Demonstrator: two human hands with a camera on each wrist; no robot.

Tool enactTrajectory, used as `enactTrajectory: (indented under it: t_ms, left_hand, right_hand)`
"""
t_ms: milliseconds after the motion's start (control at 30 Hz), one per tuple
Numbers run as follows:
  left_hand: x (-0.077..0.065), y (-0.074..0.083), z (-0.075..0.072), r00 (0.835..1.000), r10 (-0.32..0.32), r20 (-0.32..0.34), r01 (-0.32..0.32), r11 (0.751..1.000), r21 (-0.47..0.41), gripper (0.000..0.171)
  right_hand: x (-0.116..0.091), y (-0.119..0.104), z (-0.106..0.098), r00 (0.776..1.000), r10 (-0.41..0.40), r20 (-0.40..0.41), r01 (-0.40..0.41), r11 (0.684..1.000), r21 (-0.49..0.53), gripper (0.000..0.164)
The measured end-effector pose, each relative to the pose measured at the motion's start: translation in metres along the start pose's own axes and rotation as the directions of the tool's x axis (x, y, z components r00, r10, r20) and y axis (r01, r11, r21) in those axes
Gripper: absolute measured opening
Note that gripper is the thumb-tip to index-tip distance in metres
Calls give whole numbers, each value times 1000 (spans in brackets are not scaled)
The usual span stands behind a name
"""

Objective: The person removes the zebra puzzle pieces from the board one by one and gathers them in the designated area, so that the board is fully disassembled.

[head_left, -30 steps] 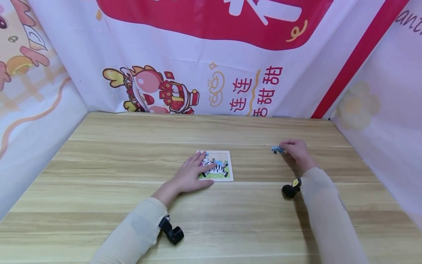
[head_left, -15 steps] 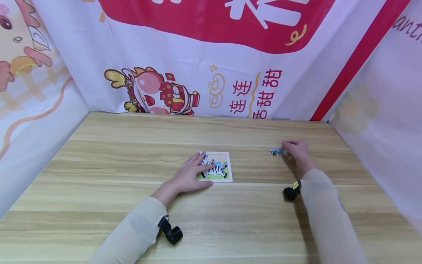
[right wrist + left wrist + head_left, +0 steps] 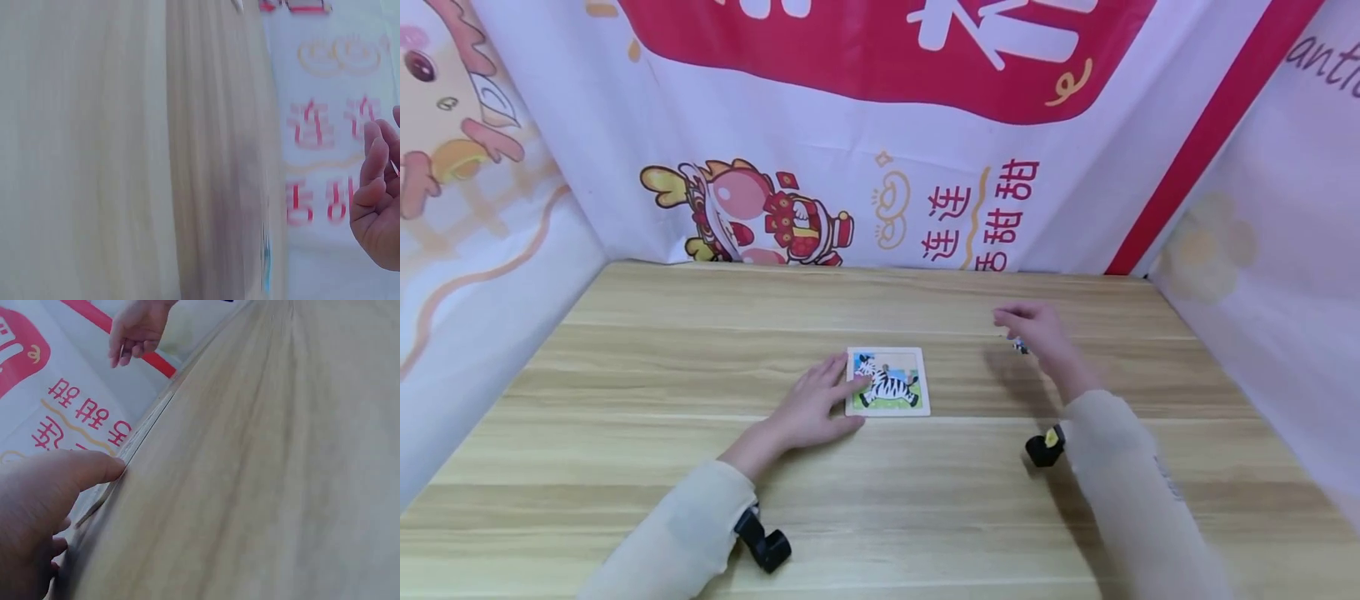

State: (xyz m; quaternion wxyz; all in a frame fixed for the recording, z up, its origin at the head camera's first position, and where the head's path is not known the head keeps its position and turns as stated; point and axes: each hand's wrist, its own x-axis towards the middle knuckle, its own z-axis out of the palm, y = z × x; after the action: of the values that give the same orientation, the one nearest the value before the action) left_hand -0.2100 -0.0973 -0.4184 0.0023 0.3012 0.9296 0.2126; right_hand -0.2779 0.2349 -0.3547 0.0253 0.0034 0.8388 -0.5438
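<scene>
A zebra jigsaw puzzle [image 3: 891,389] sits in a pale square tray [image 3: 927,398] on the table, with bare wood showing near its top. My left hand [image 3: 808,408] rests at the tray's left side, fingers extended; the thumb [image 3: 94,469] lies near its front edge in the left wrist view. Above the table to the right, my right hand [image 3: 1041,333] has its thumb and fingertips together. In the left wrist view, the right hand [image 3: 139,331] pinches a thin dark-edged puzzle piece [image 3: 122,349], its picture hidden. Below that hand lies a blue, black and white piece [image 3: 1019,346].
A wood-grain table [image 3: 880,492] runs back to a printed white and red cloth [image 3: 820,117]. Cloth walls also stand at left and right. Black cameras are strapped to both wrists, one at the left sleeve [image 3: 763,542].
My right hand has lifted from the loose pieces and moved left. My left hand has slid left and a little toward me, uncovering more of the zebra.
</scene>
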Motion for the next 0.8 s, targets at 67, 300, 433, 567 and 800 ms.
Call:
enactTrajectory:
  t_ms: [67, 300, 433, 567, 800]
  left_hand:
    - [-1, -2, 4, 1000, 3, -19, -2, 1000, 6, 57]
    - [0, -2, 9, 999, 16, -30, -16, 1000, 15, 54]
    - [0, -2, 8, 1000, 14, -20, -14, 1000, 16, 54]
    - [0, -2, 8, 999, 18, -26, -18, 1000, 12, 54]
    - [-1, -4, 8, 999, 13, -51, -13, 1000, 2, 50]
  right_hand:
    - [0, -5, 14, 999, -25, 23, 25, 1000, 15, 38]
    - [-2, -17, 65, 996, 19, 91, -22, 999, 33, 28]
    - [-2, -20, 93, 986, 47, 160, -51, 999, 19, 29]
    - [0, -22, 114, 977, 34, 212, -39, 999, 20, 29]
    - [1, -21, 138, 971, 14, 238, -6, 999, -37, 28]
